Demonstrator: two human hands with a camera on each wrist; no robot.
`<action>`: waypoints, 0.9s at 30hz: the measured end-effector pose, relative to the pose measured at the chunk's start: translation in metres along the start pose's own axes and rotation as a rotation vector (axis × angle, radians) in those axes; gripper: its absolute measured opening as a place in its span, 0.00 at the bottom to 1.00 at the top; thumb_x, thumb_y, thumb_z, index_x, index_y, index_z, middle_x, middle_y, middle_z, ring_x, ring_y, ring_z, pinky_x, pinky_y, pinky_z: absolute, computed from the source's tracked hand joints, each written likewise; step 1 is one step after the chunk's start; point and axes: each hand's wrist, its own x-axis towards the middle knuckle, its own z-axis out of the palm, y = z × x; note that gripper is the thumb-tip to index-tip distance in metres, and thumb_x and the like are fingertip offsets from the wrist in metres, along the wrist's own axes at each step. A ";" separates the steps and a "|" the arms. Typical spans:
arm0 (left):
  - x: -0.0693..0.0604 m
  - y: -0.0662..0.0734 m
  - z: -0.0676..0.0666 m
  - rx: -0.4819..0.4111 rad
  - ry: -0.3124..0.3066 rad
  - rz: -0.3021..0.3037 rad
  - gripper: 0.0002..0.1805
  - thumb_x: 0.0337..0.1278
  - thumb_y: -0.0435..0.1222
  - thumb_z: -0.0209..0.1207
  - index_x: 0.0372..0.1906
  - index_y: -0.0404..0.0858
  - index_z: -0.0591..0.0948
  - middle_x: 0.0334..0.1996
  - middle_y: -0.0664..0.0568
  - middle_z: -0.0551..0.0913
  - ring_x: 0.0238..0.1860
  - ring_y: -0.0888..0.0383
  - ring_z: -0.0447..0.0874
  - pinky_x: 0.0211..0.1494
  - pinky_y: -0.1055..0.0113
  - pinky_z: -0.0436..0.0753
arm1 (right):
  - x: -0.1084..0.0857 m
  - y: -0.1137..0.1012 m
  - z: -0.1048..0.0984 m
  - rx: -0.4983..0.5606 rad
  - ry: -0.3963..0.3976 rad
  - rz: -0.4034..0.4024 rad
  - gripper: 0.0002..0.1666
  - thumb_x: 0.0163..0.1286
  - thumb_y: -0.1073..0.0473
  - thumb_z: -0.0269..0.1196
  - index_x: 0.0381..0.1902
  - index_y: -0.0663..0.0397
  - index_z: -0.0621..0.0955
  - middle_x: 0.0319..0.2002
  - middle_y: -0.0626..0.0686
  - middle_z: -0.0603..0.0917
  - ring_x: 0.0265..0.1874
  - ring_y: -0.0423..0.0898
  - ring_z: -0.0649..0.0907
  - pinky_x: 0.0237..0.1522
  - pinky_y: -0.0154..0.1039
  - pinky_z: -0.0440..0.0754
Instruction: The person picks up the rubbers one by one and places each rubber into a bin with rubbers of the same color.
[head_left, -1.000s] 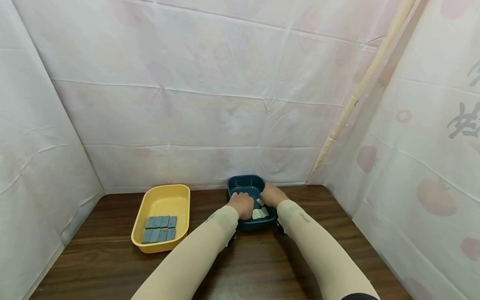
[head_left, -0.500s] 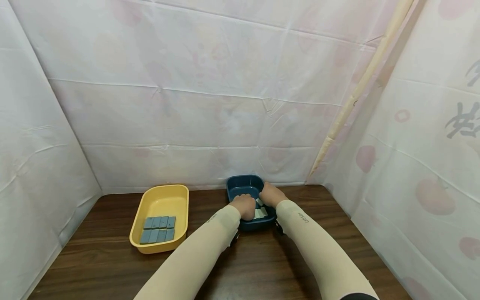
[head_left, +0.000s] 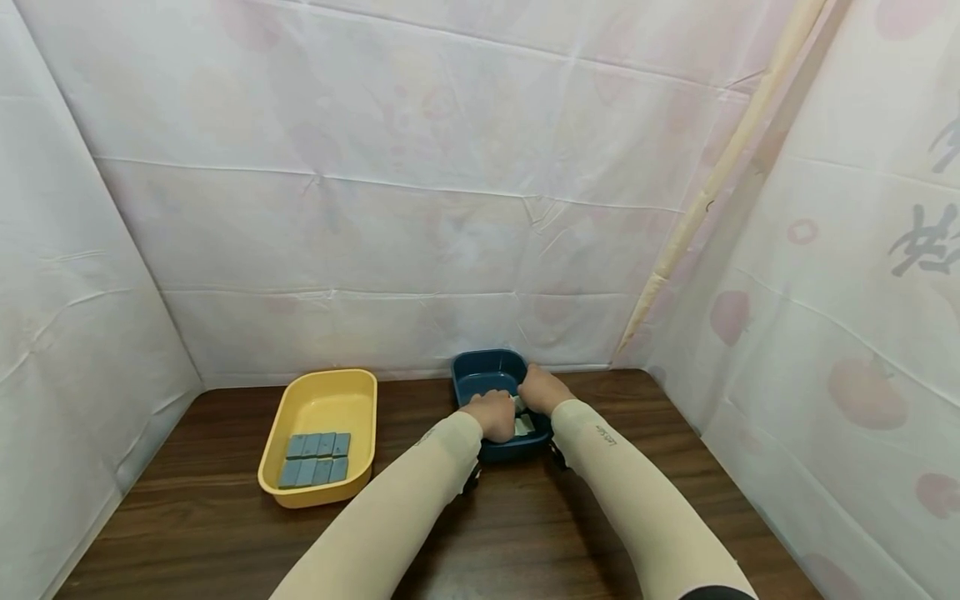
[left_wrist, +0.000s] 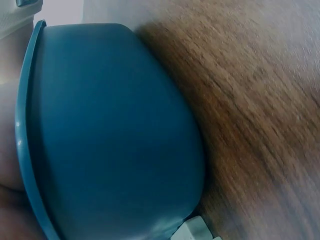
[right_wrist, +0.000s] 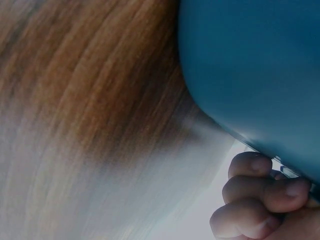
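In the head view my left hand (head_left: 492, 415) reaches over the left side of a dark blue tray (head_left: 489, 364), fingers bent above small pale rectangular tiles (head_left: 524, 425). What its fingertips do is hidden. Over the tray's right rim my right hand (head_left: 543, 389) reaches in, near another pale tile (head_left: 520, 404). Its fingers (right_wrist: 247, 215) are curled in the right wrist view; a small light piece shows beside them, but the grip is unclear. A pale block (left_wrist: 193, 229) appears at the tray's edge in the left wrist view.
To the left stands a yellow tray (head_left: 320, 378) with two rows of grey-blue tiles (head_left: 321, 447). Both trays rest on a dark wooden table (head_left: 517, 533). A white printed sheet (head_left: 360, 250) hangs close behind them, and more sheets enclose both sides.
My left hand has shifted slightly right, covering more of the pale tiles. The right hand has hardly moved. Both trays keep their places.
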 end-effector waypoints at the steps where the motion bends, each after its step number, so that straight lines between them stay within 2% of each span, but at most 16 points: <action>1: -0.001 0.000 -0.001 -0.001 0.001 0.003 0.15 0.84 0.36 0.55 0.60 0.45 0.90 0.82 0.51 0.76 0.82 0.48 0.73 0.85 0.43 0.72 | 0.000 0.000 0.000 0.002 -0.001 0.001 0.39 0.91 0.57 0.51 0.88 0.73 0.60 0.85 0.70 0.70 0.74 0.62 0.82 0.74 0.59 0.81; 3: -0.003 0.001 -0.002 -0.011 0.000 0.005 0.16 0.85 0.36 0.55 0.61 0.46 0.90 0.83 0.52 0.75 0.84 0.48 0.72 0.87 0.43 0.70 | 0.000 0.000 0.000 0.000 -0.001 0.001 0.39 0.91 0.56 0.51 0.88 0.73 0.59 0.86 0.70 0.68 0.76 0.64 0.80 0.76 0.60 0.80; 6: 0.005 -0.001 0.003 -0.010 -0.014 -0.009 0.17 0.86 0.36 0.53 0.63 0.47 0.90 0.86 0.54 0.73 0.87 0.50 0.69 0.89 0.42 0.66 | -0.001 0.000 0.000 -0.001 -0.002 -0.001 0.39 0.91 0.56 0.51 0.89 0.73 0.59 0.86 0.70 0.68 0.78 0.65 0.79 0.77 0.60 0.80; 8: 0.011 -0.003 0.005 -0.024 -0.012 -0.018 0.15 0.86 0.35 0.54 0.57 0.47 0.91 0.81 0.53 0.78 0.79 0.51 0.77 0.87 0.43 0.68 | -0.001 0.000 0.000 -0.003 -0.003 -0.002 0.39 0.91 0.56 0.51 0.88 0.73 0.59 0.86 0.70 0.68 0.77 0.64 0.80 0.76 0.60 0.80; 9: 0.012 -0.004 0.005 -0.033 -0.008 -0.021 0.14 0.86 0.34 0.54 0.52 0.47 0.91 0.76 0.53 0.82 0.72 0.51 0.81 0.83 0.46 0.71 | -0.001 0.000 0.000 -0.002 -0.003 -0.003 0.39 0.90 0.56 0.51 0.88 0.73 0.59 0.86 0.70 0.68 0.76 0.64 0.80 0.76 0.59 0.80; 10: 0.012 -0.005 0.005 -0.043 0.001 -0.017 0.14 0.86 0.34 0.54 0.49 0.47 0.91 0.74 0.52 0.84 0.68 0.52 0.81 0.81 0.46 0.71 | -0.001 0.000 0.000 -0.003 -0.005 -0.003 0.39 0.90 0.56 0.51 0.88 0.74 0.59 0.86 0.70 0.68 0.75 0.63 0.81 0.75 0.59 0.80; 11: 0.011 -0.006 0.003 -0.057 0.014 -0.006 0.15 0.86 0.33 0.53 0.51 0.47 0.91 0.73 0.52 0.84 0.67 0.51 0.82 0.81 0.46 0.71 | -0.001 0.000 0.000 -0.004 -0.007 -0.002 0.39 0.90 0.56 0.51 0.88 0.74 0.60 0.86 0.70 0.68 0.73 0.63 0.82 0.74 0.58 0.81; 13: 0.002 -0.010 -0.002 -0.085 0.065 0.022 0.16 0.84 0.32 0.54 0.56 0.45 0.92 0.71 0.50 0.85 0.67 0.50 0.83 0.81 0.45 0.72 | 0.000 -0.001 0.000 -0.015 -0.010 -0.005 0.39 0.91 0.56 0.51 0.88 0.74 0.60 0.86 0.70 0.68 0.69 0.60 0.83 0.71 0.57 0.82; 16: -0.015 -0.019 -0.011 -0.118 0.186 0.062 0.24 0.80 0.31 0.55 0.72 0.42 0.87 0.76 0.46 0.82 0.78 0.43 0.78 0.85 0.39 0.71 | 0.001 -0.003 0.000 -0.026 -0.013 -0.004 0.39 0.91 0.55 0.51 0.88 0.74 0.60 0.85 0.70 0.70 0.64 0.59 0.84 0.68 0.56 0.82; 17: -0.020 -0.023 -0.015 -0.125 0.232 0.068 0.25 0.79 0.31 0.57 0.74 0.42 0.86 0.75 0.46 0.83 0.78 0.42 0.77 0.84 0.38 0.72 | 0.001 -0.003 -0.001 -0.027 -0.012 -0.002 0.39 0.91 0.55 0.52 0.87 0.75 0.60 0.83 0.71 0.72 0.63 0.59 0.84 0.67 0.56 0.83; 19: -0.027 -0.033 -0.021 -0.130 0.313 0.062 0.23 0.77 0.31 0.59 0.71 0.40 0.88 0.69 0.45 0.85 0.74 0.41 0.80 0.81 0.39 0.74 | 0.001 -0.004 -0.001 -0.018 -0.007 0.009 0.39 0.91 0.55 0.52 0.87 0.74 0.61 0.82 0.71 0.73 0.66 0.60 0.84 0.70 0.57 0.82; 22: -0.035 -0.049 -0.027 -0.140 0.399 0.042 0.20 0.77 0.31 0.60 0.65 0.40 0.91 0.63 0.45 0.86 0.69 0.41 0.81 0.79 0.40 0.76 | 0.002 -0.003 -0.001 -0.004 -0.004 0.026 0.40 0.91 0.54 0.53 0.88 0.73 0.60 0.84 0.70 0.72 0.76 0.63 0.81 0.77 0.60 0.80; 25: -0.043 -0.065 -0.030 -0.170 0.442 0.019 0.19 0.77 0.30 0.58 0.63 0.38 0.91 0.63 0.45 0.86 0.66 0.43 0.84 0.74 0.43 0.81 | 0.004 -0.001 0.000 0.011 -0.006 0.030 0.42 0.91 0.53 0.53 0.90 0.71 0.57 0.87 0.70 0.68 0.83 0.65 0.75 0.82 0.62 0.75; 27: -0.049 -0.074 -0.030 -0.215 0.450 -0.004 0.16 0.76 0.28 0.58 0.59 0.37 0.89 0.60 0.46 0.85 0.58 0.45 0.85 0.64 0.47 0.85 | 0.005 0.000 0.001 0.015 -0.010 0.023 0.42 0.91 0.54 0.53 0.90 0.71 0.56 0.88 0.70 0.66 0.84 0.66 0.73 0.83 0.63 0.74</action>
